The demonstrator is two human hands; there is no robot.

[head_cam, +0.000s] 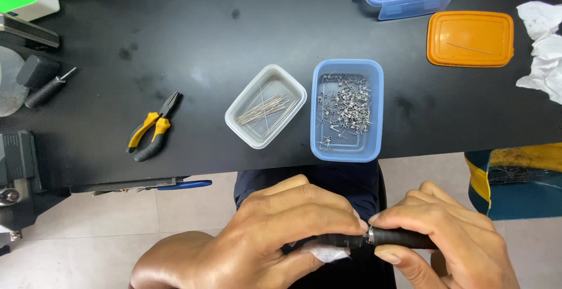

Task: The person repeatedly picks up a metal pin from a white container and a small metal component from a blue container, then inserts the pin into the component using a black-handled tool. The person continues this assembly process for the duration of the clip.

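Black and matte, the table fills the upper part of my view, smudged in places, with pale floor tiles showing below its edge. My left hand and right hand meet over my lap, just off the table's near edge; together they pinch a slim black tool with a metal collar, left fingertips closed at its tip, right fingers wrapped around the handle. A scrap of white tissue sits under my left fingers. On the table ahead, a white tray holds straight wires, just beside a blue tub of small coiled metal pieces. Yellow-handled pliers lie well to the left; an orange lid rests at far right.
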